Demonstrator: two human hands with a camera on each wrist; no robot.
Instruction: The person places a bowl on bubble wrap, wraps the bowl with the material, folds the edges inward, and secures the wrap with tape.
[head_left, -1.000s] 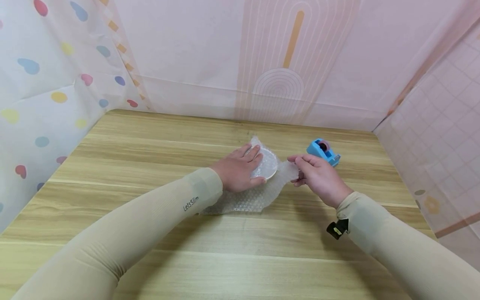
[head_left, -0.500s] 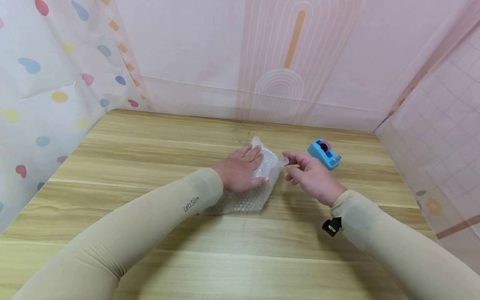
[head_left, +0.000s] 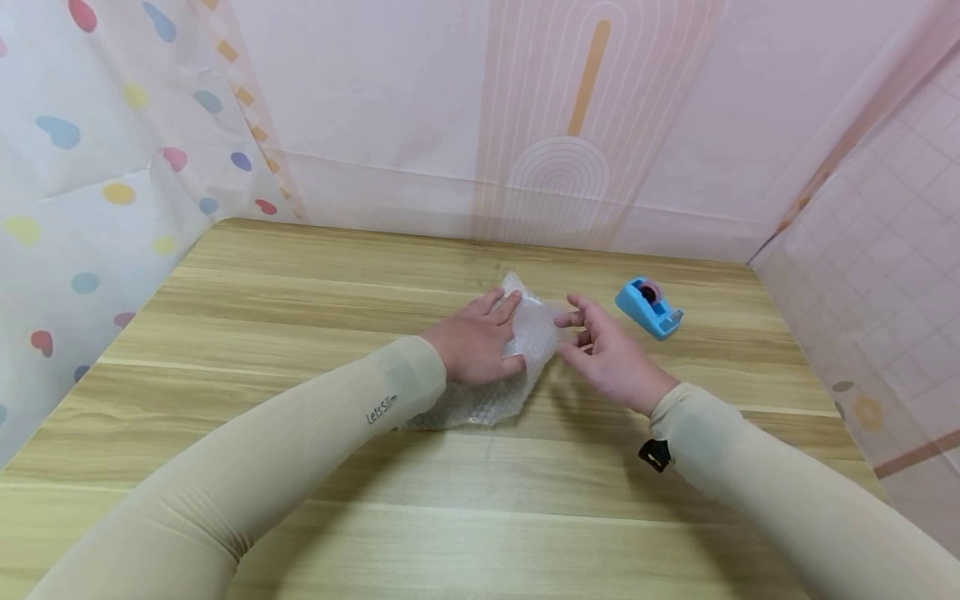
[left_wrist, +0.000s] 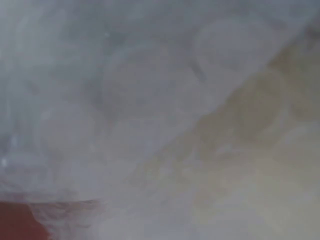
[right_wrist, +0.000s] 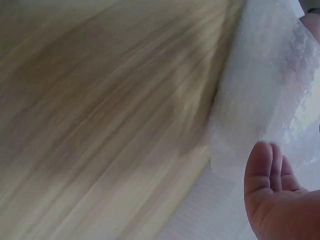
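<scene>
A sheet of clear bubble wrap point(head_left: 536, 333) lies on the table, its right flap folded over to the left. My left hand point(head_left: 476, 342) rests on it with fingers spread, and the thumb lies at the flap's edge. At the fold on the right, my right hand point(head_left: 611, 362) touches or hovers just beside the wrap, fingers slightly bent and pinching nothing. The right wrist view shows those fingers point(right_wrist: 259, 172) against the milky wrap point(right_wrist: 250, 100). Blurred wrap point(left_wrist: 125, 100) fills most of the left wrist view. The round white-rimmed object inside is now hidden.
A blue tape dispenser point(head_left: 648, 308) with a pinkish roll stands right of the wrap, beyond my right hand. The wood-grain table point(head_left: 480, 517) ends at patterned wall sheets point(head_left: 375, 108) at the back and on both sides.
My right hand has folded the wrap's right flap leftward over the round object and released its edge. My left hand has stayed in place, with the flap now reaching its thumb.
</scene>
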